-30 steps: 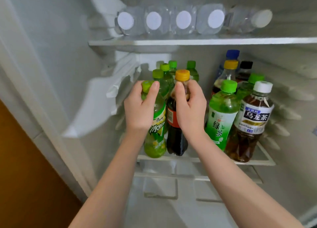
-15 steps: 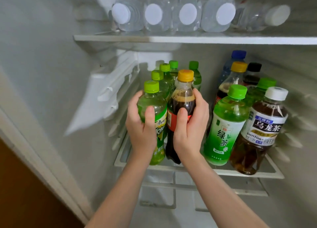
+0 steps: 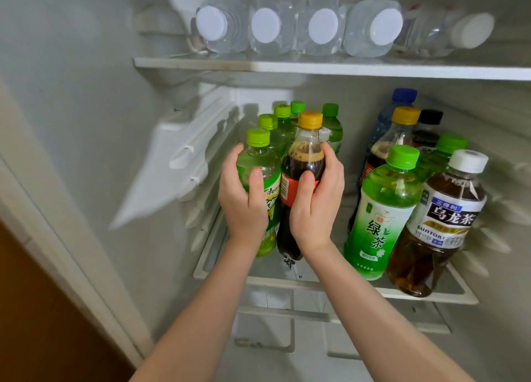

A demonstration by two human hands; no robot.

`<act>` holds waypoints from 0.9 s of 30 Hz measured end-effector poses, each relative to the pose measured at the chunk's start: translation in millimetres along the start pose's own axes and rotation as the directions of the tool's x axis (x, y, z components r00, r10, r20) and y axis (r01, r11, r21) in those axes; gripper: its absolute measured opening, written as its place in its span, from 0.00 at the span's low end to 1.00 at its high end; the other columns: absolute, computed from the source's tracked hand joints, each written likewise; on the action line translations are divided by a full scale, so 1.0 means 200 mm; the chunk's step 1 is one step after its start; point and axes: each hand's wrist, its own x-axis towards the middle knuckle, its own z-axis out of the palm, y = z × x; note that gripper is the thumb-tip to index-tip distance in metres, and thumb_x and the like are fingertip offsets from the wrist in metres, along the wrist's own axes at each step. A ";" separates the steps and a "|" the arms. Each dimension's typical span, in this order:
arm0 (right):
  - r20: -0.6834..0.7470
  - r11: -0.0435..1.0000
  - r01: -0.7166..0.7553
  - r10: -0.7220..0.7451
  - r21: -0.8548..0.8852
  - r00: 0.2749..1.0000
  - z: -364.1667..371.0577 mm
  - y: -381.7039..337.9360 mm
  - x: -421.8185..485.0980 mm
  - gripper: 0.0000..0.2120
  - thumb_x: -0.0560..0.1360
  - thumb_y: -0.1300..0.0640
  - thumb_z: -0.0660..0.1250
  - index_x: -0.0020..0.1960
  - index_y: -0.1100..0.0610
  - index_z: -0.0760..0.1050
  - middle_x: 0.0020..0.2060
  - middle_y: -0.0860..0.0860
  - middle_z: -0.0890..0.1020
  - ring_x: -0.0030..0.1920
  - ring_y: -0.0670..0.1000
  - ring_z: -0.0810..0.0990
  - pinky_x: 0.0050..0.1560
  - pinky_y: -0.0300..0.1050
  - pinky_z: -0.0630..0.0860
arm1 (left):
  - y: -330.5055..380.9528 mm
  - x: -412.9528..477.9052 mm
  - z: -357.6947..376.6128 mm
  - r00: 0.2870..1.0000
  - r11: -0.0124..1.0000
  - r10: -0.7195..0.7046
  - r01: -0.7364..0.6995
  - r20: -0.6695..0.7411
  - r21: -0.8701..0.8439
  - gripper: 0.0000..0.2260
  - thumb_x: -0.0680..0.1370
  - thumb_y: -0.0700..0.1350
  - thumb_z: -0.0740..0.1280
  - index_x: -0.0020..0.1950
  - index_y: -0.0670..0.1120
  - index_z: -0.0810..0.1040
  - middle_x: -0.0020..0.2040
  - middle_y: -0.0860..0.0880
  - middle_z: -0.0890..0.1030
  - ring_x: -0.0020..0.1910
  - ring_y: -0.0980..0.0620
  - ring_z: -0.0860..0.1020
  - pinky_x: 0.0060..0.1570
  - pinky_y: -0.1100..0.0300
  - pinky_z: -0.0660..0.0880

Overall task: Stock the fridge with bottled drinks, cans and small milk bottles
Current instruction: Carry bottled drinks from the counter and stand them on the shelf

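Inside the open fridge, my left hand (image 3: pixel 242 200) grips a green-capped green drink bottle (image 3: pixel 258 163) standing at the front left of the middle shelf (image 3: pixel 316 284). My right hand (image 3: pixel 316 203) grips a dark cola bottle (image 3: pixel 306 157) with a yellow cap, right beside the green one. Both bottles stand upright and touch each other. Several more green-capped bottles (image 3: pixel 283 117) line up behind them.
At the shelf's right stand a green tea bottle (image 3: pixel 382 209), a brown oolong tea bottle (image 3: pixel 442 223) and several others behind. Water bottles (image 3: pixel 265 26) lie on their sides on the upper shelf (image 3: pixel 287 65). A gap lies between the two bottle groups. The fridge's left wall is close.
Both hands slid down from the caps to the bodies of their bottles, which stay on the shelf. The view moved closer and slightly lower.
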 end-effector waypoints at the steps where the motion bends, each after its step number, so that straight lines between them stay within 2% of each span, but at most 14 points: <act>1: 0.005 1.000 -0.010 0.010 -0.004 1.000 0.00 -0.01 0.00 0.24 0.79 0.50 0.51 0.69 0.62 0.65 0.59 0.45 0.69 0.61 0.42 0.67 0.64 0.39 0.63 | 0.00 0.00 0.00 1.000 1.000 0.002 -0.002 0.006 -0.005 0.21 0.77 0.50 0.56 0.67 0.42 0.70 0.60 0.44 0.78 0.59 0.47 0.77 0.56 0.44 0.75; 4: 0.033 0.999 -0.038 0.038 -0.017 0.999 -0.02 -0.03 0.00 0.25 0.79 0.49 0.51 0.71 0.62 0.63 0.59 0.46 0.70 0.61 0.41 0.66 0.64 0.39 0.62 | 0.01 -0.01 -0.02 0.999 1.000 -0.015 0.016 0.039 -0.024 0.21 0.79 0.51 0.56 0.68 0.43 0.68 0.61 0.46 0.77 0.60 0.51 0.76 0.59 0.49 0.74; 6: 0.055 0.997 -0.058 0.061 -0.050 0.997 -0.04 -0.06 -0.01 0.27 0.79 0.48 0.50 0.72 0.62 0.62 0.61 0.52 0.73 0.60 0.43 0.67 0.62 0.39 0.62 | 0.01 -0.03 -0.04 0.995 0.997 -0.061 0.065 0.085 -0.048 0.23 0.79 0.53 0.56 0.70 0.43 0.65 0.63 0.48 0.76 0.62 0.55 0.75 0.61 0.54 0.73; 8: 0.082 0.992 -0.083 0.091 -0.091 0.992 -0.07 -0.10 -0.03 0.28 0.78 0.48 0.51 0.74 0.62 0.59 0.61 0.57 0.75 0.59 0.50 0.69 0.61 0.42 0.63 | 0.01 -0.06 -0.07 0.985 0.993 -0.093 0.103 0.149 -0.064 0.25 0.79 0.53 0.55 0.72 0.41 0.62 0.66 0.48 0.74 0.65 0.55 0.73 0.64 0.57 0.71; 11: 0.138 0.986 -0.117 0.133 -0.121 0.981 -0.13 -0.16 -0.10 0.29 0.79 0.47 0.52 0.74 0.62 0.57 0.64 0.58 0.72 0.64 0.55 0.69 0.65 0.51 0.64 | 0.00 -0.18 -0.14 0.961 0.979 -0.196 0.202 0.197 -0.013 0.27 0.79 0.51 0.56 0.76 0.41 0.57 0.73 0.48 0.65 0.71 0.55 0.65 0.71 0.54 0.63; 12: 0.138 0.985 -0.114 0.133 -0.133 0.982 -0.16 -0.18 -0.14 0.28 0.79 0.49 0.53 0.74 0.63 0.59 0.66 0.58 0.71 0.65 0.55 0.68 0.67 0.51 0.63 | 0.00 -0.23 -0.17 0.949 0.968 -0.247 0.252 0.198 0.003 0.28 0.79 0.51 0.56 0.76 0.42 0.57 0.74 0.49 0.63 0.72 0.57 0.62 0.71 0.57 0.62; 14: 0.118 0.983 -0.087 0.107 -0.159 0.987 -0.23 -0.22 -0.25 0.25 0.79 0.52 0.55 0.71 0.64 0.63 0.69 0.58 0.68 0.69 0.53 0.66 0.70 0.47 0.61 | 0.02 -0.36 -0.26 0.930 0.952 -0.302 0.305 0.211 0.015 0.26 0.78 0.52 0.57 0.75 0.46 0.59 0.72 0.51 0.64 0.70 0.60 0.63 0.68 0.68 0.63; 16: 0.119 0.981 -0.084 0.105 -0.173 0.987 -0.32 -0.24 -0.36 0.21 0.78 0.54 0.56 0.67 0.65 0.68 0.67 0.58 0.69 0.69 0.52 0.65 0.70 0.43 0.60 | 0.05 -0.48 -0.36 0.920 0.951 -0.302 0.308 0.248 0.018 0.20 0.78 0.50 0.58 0.70 0.50 0.65 0.68 0.53 0.68 0.67 0.61 0.67 0.63 0.70 0.64; 19: 0.151 0.971 -0.115 0.149 -0.210 0.977 -0.50 -0.25 -0.55 0.15 0.78 0.57 0.56 0.59 0.64 0.73 0.60 0.55 0.74 0.63 0.51 0.71 0.66 0.43 0.65 | 0.06 -0.66 -0.51 0.898 0.954 -0.295 0.297 0.327 0.044 0.12 0.77 0.48 0.59 0.60 0.56 0.71 0.60 0.55 0.74 0.59 0.62 0.72 0.56 0.74 0.67; 21: 0.159 0.955 -0.158 0.202 -0.253 0.966 -0.65 -0.26 -0.70 0.13 0.77 0.58 0.56 0.55 0.64 0.74 0.54 0.51 0.75 0.57 0.47 0.73 0.60 0.43 0.70 | 0.06 -0.79 -0.59 0.857 0.941 -0.332 0.330 0.394 0.074 0.10 0.76 0.48 0.59 0.55 0.60 0.71 0.55 0.60 0.75 0.54 0.63 0.74 0.52 0.74 0.69; 23: 0.151 0.916 -0.244 0.303 -0.320 0.941 -0.80 -0.28 -0.86 0.13 0.77 0.57 0.56 0.53 0.63 0.74 0.50 0.49 0.75 0.52 0.44 0.73 0.55 0.40 0.71 | 0.06 -0.94 -0.68 0.791 0.927 -0.361 0.363 0.495 0.096 0.08 0.77 0.49 0.59 0.53 0.60 0.72 0.52 0.61 0.76 0.53 0.63 0.74 0.51 0.75 0.68; 26: 0.122 0.796 -0.388 0.492 -0.464 0.862 -1.04 -0.34 -1.14 0.11 0.78 0.58 0.58 0.55 0.61 0.75 0.48 0.47 0.75 0.49 0.44 0.74 0.50 0.37 0.70 | 0.03 -1.15 -0.80 0.643 0.911 -0.364 0.395 0.674 0.115 0.06 0.79 0.53 0.59 0.54 0.58 0.73 0.51 0.61 0.77 0.52 0.64 0.75 0.49 0.76 0.68; 27: 0.100 0.735 -0.434 0.558 -0.521 0.824 -1.12 -0.36 -1.25 0.10 0.79 0.58 0.58 0.56 0.59 0.75 0.48 0.46 0.75 0.48 0.44 0.74 0.49 0.37 0.70 | 0.01 -1.23 -0.84 0.574 0.907 -0.362 0.399 0.735 0.135 0.06 0.80 0.54 0.60 0.53 0.57 0.74 0.51 0.60 0.77 0.52 0.64 0.75 0.49 0.76 0.68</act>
